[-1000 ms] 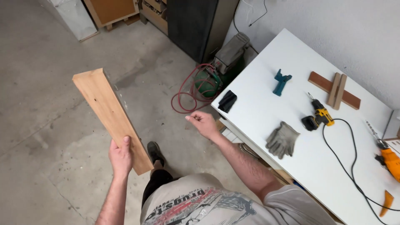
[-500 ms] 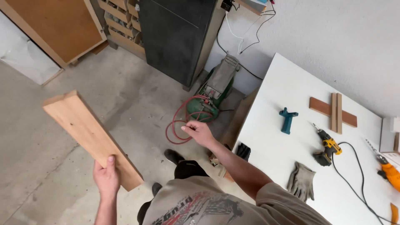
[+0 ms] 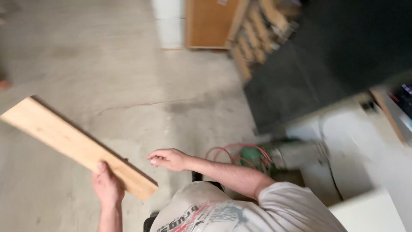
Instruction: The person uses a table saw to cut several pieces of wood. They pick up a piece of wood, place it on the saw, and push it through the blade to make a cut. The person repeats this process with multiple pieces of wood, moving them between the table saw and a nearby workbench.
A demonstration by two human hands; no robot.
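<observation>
- Here, the left hand (image 3: 107, 187) has its grip closed around the near end of a pale wooden plank (image 3: 77, 146), which slants up and away to the left above the concrete floor (image 3: 128, 77).
- The right hand (image 3: 169, 159) hangs empty beside the plank's near end, fingers loosely curled, touching nothing.
- Red coiled hose (image 3: 227, 152) lies behind the forearm.

One plank (image 3: 73, 146), two hands, one red hose coil (image 3: 234, 153), one dark cabinet (image 3: 317, 64) and one wooden door (image 3: 210, 23) are seen.
</observation>
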